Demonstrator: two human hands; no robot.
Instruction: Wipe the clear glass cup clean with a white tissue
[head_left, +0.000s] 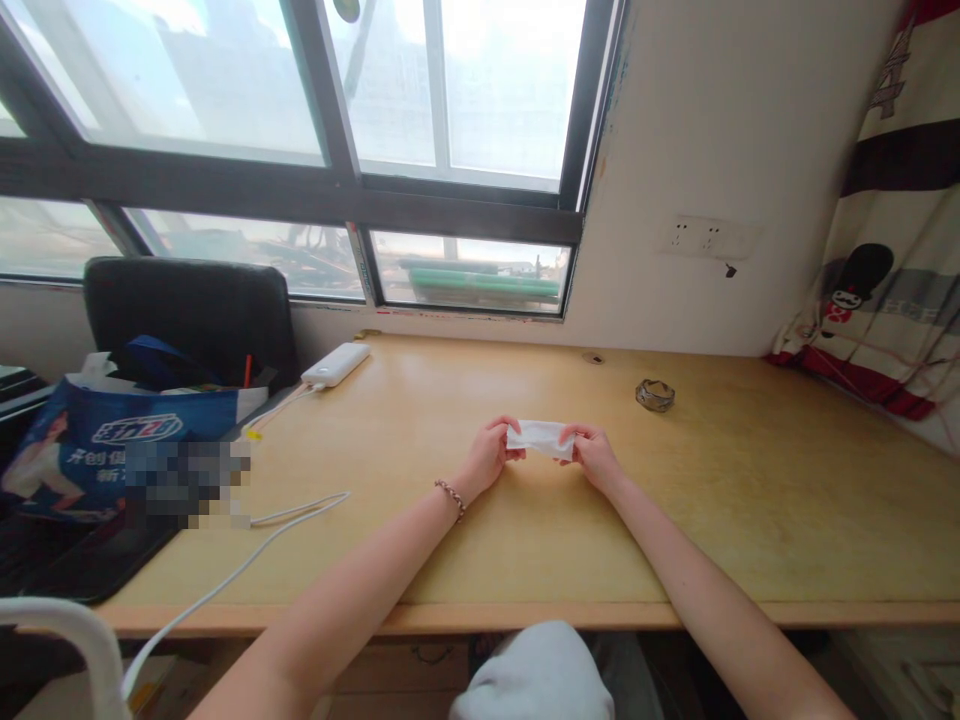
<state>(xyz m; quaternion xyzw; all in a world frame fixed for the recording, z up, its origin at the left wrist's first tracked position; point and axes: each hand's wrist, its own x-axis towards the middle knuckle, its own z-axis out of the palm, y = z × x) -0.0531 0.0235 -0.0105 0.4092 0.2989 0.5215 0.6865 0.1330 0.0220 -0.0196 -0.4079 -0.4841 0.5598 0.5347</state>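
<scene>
Between my two hands, just above the desk, a folded white tissue (541,437) is stretched out flat. My left hand (495,450), with a beaded bracelet on the wrist, pinches its left end between thumb and fingers. At the other end, my right hand (592,455) grips the tissue the same way. Both hands are closed, and the fingers behind the tissue are partly hidden. Beneath them spreads the light wooden desk (540,550).
A dark ring-shaped object (655,395) lies to the right. At the back left rests a white power bank (337,366) with a white cable (247,565) nearby. A blue bag (142,440) and a black chair (191,310) stand left. A patterned curtain (874,260) hangs right.
</scene>
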